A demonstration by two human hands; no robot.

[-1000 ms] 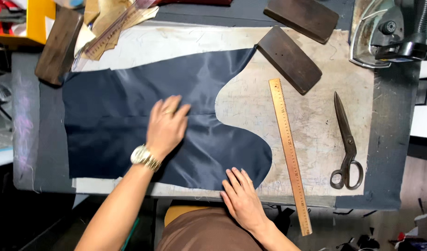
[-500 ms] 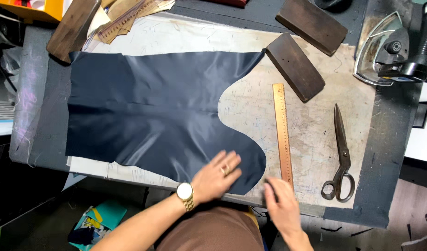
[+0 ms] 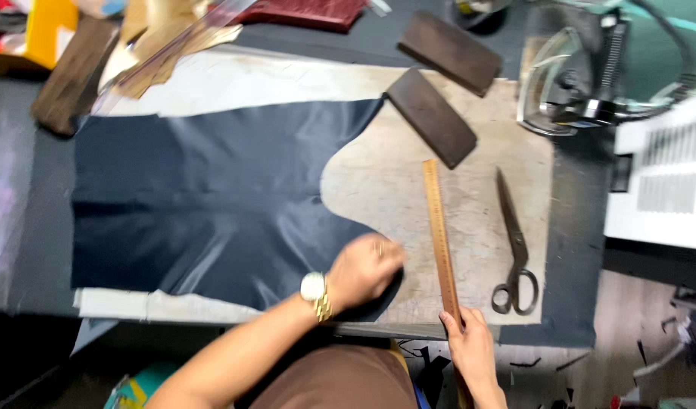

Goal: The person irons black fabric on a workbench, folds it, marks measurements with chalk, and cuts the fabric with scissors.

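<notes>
A dark navy fabric piece (image 3: 204,197) lies spread flat on a light paper pattern (image 3: 378,182) on the work table. My left hand (image 3: 363,269), with a gold watch at the wrist, presses down on the fabric's lower right tip, fingers curled. Down at the table's front edge my right hand (image 3: 469,344) grips the near end of a long wooden ruler (image 3: 437,227), which lies just right of the fabric tip.
Black scissors (image 3: 514,250) lie right of the ruler. Two dark brown blocks (image 3: 431,117) (image 3: 450,51) rest at the back, another (image 3: 64,76) at the far left. An iron (image 3: 567,83) sits at the back right, a white machine (image 3: 658,182) beside it.
My left hand has slid right along the fabric from its middle to the lower tip. My right hand has left the fabric edge and taken hold of the ruler's near end.
</notes>
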